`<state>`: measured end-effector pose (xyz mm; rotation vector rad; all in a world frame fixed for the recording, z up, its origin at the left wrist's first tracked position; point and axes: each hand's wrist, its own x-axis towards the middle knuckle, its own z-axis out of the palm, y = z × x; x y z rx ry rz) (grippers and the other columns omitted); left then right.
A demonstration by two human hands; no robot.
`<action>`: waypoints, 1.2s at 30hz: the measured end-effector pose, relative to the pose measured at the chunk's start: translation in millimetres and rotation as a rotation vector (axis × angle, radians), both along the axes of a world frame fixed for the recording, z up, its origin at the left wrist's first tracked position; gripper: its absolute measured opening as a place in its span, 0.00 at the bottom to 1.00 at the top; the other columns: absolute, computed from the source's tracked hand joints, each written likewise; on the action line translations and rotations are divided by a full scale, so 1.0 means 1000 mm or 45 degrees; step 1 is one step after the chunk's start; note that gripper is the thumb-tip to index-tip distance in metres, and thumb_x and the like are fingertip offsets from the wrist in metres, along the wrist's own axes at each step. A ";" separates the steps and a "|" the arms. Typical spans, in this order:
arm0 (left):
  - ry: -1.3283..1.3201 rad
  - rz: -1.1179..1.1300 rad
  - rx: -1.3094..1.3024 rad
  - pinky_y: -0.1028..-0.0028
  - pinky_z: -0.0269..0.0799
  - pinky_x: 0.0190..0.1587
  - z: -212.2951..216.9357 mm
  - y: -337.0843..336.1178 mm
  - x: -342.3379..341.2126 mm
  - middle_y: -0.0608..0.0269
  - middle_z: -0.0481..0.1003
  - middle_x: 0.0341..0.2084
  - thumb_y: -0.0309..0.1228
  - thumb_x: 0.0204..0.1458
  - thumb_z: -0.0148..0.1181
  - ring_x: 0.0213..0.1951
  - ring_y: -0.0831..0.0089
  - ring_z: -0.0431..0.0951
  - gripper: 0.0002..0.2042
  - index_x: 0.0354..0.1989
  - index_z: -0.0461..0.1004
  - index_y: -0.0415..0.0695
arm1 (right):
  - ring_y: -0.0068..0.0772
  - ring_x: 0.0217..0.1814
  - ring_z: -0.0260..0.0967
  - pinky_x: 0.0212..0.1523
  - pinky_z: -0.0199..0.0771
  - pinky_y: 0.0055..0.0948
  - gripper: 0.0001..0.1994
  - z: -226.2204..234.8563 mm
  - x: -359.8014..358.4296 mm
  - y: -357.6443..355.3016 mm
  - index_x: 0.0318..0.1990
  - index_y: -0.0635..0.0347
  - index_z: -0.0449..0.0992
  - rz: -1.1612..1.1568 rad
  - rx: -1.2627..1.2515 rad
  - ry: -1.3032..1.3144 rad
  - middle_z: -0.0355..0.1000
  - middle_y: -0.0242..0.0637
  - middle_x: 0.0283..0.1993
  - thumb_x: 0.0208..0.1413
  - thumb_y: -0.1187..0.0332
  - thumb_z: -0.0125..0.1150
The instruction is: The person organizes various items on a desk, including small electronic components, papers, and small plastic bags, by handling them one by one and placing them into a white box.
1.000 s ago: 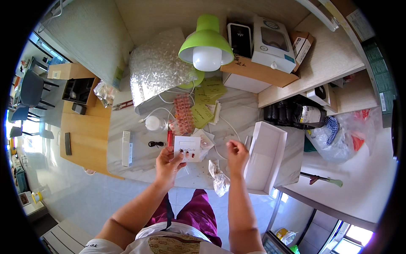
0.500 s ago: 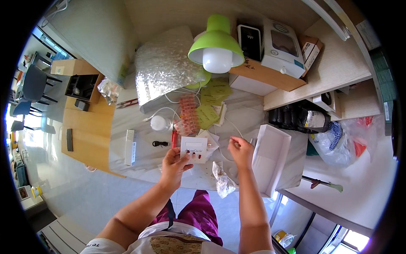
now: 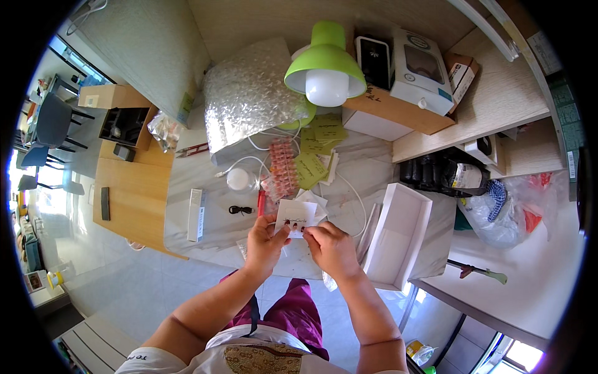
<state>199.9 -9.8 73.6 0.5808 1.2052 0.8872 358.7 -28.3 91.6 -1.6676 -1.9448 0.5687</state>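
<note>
Pinching a white card (image 3: 297,212), left fingers (image 3: 267,220) face right fingers (image 3: 314,232) bunched at its corner.

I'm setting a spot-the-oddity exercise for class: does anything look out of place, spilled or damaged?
The green cards lie in an untidy, overlapping spread, and crumpled plastic pokes past the front edge of the table, partly hidden by the right hand. No clear spill or damage shows.

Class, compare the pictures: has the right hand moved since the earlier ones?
Yes: judged against the open white box, the right hand has moved left, away from it, to the white card.
</note>
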 end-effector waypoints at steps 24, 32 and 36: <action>-0.036 -0.067 -0.049 0.76 0.74 0.36 -0.004 -0.007 -0.005 0.66 0.74 0.38 0.25 0.52 0.56 0.38 0.79 0.75 0.14 0.47 0.65 0.40 | 0.36 0.31 0.69 0.31 0.68 0.29 0.05 -0.006 0.005 0.003 0.32 0.61 0.77 -0.070 -0.303 0.503 0.69 0.38 0.30 0.47 0.74 0.63; 0.034 -0.062 -0.028 0.77 0.73 0.36 -0.002 -0.009 -0.001 0.63 0.75 0.37 0.24 0.52 0.56 0.37 0.79 0.74 0.14 0.46 0.65 0.39 | 0.32 0.30 0.69 0.30 0.68 0.28 0.05 0.000 0.002 0.003 0.32 0.61 0.78 -0.103 -0.429 0.401 0.69 0.38 0.29 0.47 0.73 0.63; 0.026 -0.067 -0.026 0.77 0.73 0.36 0.001 -0.009 -0.001 0.63 0.75 0.36 0.23 0.52 0.56 0.37 0.79 0.75 0.14 0.46 0.65 0.38 | 0.43 0.32 0.70 0.33 0.69 0.34 0.04 -0.001 0.000 0.003 0.29 0.59 0.77 -0.125 -0.439 0.413 0.69 0.41 0.30 0.46 0.71 0.63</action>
